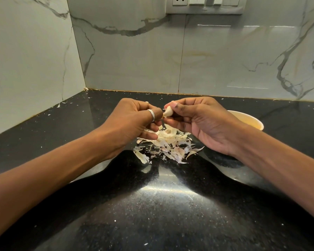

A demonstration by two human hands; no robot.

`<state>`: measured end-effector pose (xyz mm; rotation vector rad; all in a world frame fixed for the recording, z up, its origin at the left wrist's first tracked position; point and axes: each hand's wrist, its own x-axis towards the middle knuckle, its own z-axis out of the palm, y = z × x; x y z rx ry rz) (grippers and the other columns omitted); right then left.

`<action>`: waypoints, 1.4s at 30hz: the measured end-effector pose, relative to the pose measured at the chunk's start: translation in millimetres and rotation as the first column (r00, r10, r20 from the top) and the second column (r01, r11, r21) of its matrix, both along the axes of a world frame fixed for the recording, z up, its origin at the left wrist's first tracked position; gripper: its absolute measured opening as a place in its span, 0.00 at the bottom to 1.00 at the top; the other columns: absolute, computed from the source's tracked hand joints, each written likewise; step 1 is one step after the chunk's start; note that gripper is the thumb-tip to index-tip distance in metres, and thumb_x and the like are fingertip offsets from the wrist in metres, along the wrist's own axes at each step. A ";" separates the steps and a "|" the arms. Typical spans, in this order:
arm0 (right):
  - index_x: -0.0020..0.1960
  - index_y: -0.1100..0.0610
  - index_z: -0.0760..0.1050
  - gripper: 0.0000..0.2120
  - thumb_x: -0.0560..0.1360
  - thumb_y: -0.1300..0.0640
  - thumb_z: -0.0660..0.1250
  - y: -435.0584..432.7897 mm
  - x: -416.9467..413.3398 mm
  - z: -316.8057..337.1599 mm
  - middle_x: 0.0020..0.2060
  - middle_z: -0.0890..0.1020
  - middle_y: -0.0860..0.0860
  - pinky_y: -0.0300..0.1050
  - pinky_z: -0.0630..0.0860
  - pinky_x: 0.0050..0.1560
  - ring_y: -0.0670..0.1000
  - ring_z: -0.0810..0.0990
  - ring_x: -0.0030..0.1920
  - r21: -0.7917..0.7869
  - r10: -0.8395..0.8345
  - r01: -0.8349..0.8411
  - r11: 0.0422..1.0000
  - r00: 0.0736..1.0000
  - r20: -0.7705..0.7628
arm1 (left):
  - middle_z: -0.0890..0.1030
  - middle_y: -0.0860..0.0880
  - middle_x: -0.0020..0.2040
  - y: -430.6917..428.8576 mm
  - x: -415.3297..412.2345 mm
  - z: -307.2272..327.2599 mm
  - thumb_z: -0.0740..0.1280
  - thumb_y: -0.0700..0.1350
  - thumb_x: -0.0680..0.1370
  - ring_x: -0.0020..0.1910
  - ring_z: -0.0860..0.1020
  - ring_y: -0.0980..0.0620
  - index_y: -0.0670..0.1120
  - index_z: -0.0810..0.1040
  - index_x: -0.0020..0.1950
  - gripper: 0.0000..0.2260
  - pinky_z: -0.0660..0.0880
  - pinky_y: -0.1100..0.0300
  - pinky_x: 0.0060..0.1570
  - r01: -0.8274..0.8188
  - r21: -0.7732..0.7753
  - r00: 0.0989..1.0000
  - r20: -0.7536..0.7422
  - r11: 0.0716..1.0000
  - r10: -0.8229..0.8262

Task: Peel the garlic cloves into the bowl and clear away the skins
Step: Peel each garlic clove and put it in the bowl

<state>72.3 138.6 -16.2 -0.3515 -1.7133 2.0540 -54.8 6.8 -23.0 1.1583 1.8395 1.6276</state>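
Note:
A pale garlic clove (pixel 168 112) is held above the black counter, pinched between the thumb and fingers of my right hand (pixel 203 122). My left hand (pixel 134 122), with a silver ring on one finger, has its fingers curled and pinches the clove's lower end or a bit of its skin. Under both hands lies a loose heap of papery garlic skins (pixel 168 144). A cream bowl (pixel 250 120) stands behind my right wrist, which hides most of it; what is inside does not show.
The black speckled counter (pixel 161 205) runs into a corner of marble-patterned wall tiles. Tiny skin flakes (pixel 62 104) lie scattered near the left wall. A socket and switch panel (pixel 205 5) sits high on the back wall.

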 end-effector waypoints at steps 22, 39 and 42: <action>0.48 0.70 0.80 0.06 0.78 0.65 0.70 -3.4 -2.4 -2.7 0.40 0.84 0.60 0.37 0.83 0.45 0.49 0.84 0.40 0.091 -0.076 0.078 0.993 0.997 -0.017 | 0.84 0.55 0.34 0.9 -4.4 -10.5 0.69 0.51 0.76 0.33 0.80 0.57 0.47 0.87 0.45 0.10 0.73 0.68 0.35 -0.067 0.270 0.538 -0.801 0.960 0.263; 0.47 0.68 0.82 0.04 0.77 0.66 0.70 -5.7 -3.4 -3.7 0.38 0.85 0.58 0.37 0.83 0.44 0.49 0.84 0.39 0.063 -0.087 0.087 0.994 0.996 -0.011 | 0.80 0.57 0.32 2.6 -5.5 -13.8 0.69 0.51 0.76 0.30 0.78 0.59 0.46 0.86 0.44 0.10 0.72 0.70 0.33 -0.116 0.251 0.545 -0.793 0.961 0.273; 0.51 0.71 0.80 0.06 0.77 0.68 0.70 -5.2 -1.8 -2.1 0.42 0.85 0.60 0.38 0.83 0.45 0.51 0.85 0.42 0.038 -0.066 0.067 0.997 0.998 -0.020 | 0.82 0.54 0.32 3.2 -2.8 -12.2 0.73 0.49 0.77 0.30 0.82 0.58 0.45 0.85 0.44 0.08 0.78 0.66 0.31 -0.123 0.198 0.738 -0.637 0.973 0.223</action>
